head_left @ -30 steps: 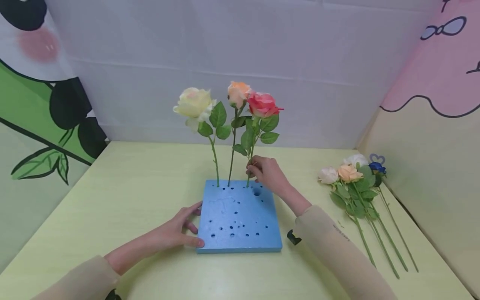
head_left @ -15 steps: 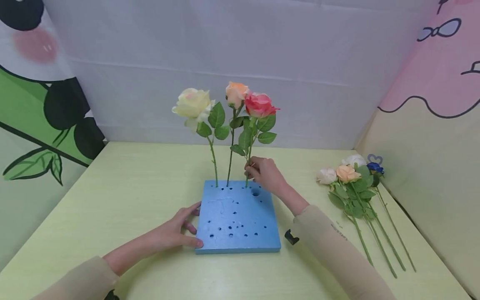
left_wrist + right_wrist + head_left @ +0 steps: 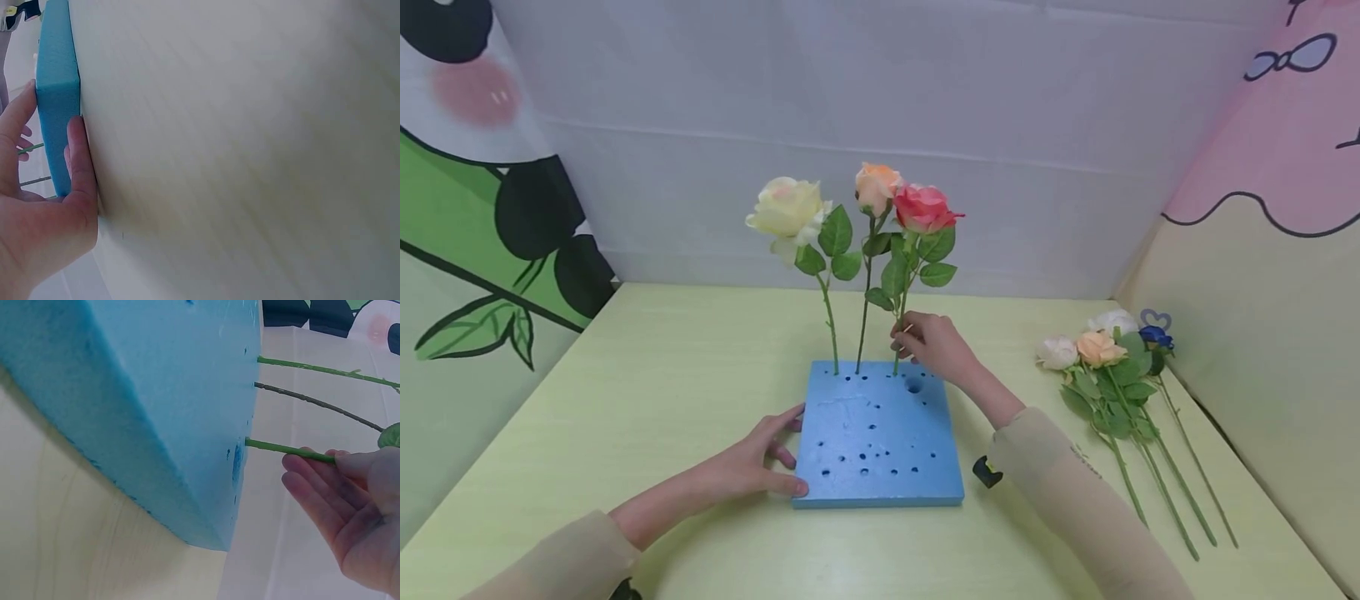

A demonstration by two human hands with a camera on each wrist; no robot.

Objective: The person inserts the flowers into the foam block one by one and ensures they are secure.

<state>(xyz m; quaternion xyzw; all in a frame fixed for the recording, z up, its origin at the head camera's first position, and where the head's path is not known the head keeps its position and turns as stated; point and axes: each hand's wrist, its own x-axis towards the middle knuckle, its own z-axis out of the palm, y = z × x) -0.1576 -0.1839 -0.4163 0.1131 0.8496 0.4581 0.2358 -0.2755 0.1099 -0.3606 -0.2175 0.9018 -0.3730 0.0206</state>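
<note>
A pinkish-red rose (image 3: 927,208) stands upright near the back edge of a blue foam block (image 3: 835,425) pierced with several holes. My right hand (image 3: 934,343) pinches its green stem low down, between thumb and fingers. In the right wrist view the stem (image 3: 269,446) enters the foam just below those fingertips. To its left a peach rose (image 3: 877,190) and a cream rose (image 3: 788,208) also stand in the block. My left hand (image 3: 756,458) rests against the block's left side, thumb at the front corner; the left wrist view shows its fingers (image 3: 78,153) extended along the side.
On the right of the pale yellow table (image 3: 700,350) lie several loose stems: a pale pink rose (image 3: 1057,352), a peach rose (image 3: 1100,347), a white flower (image 3: 1112,319) and a blue flower (image 3: 1156,337). A grey-white curtain (image 3: 700,167) hangs behind.
</note>
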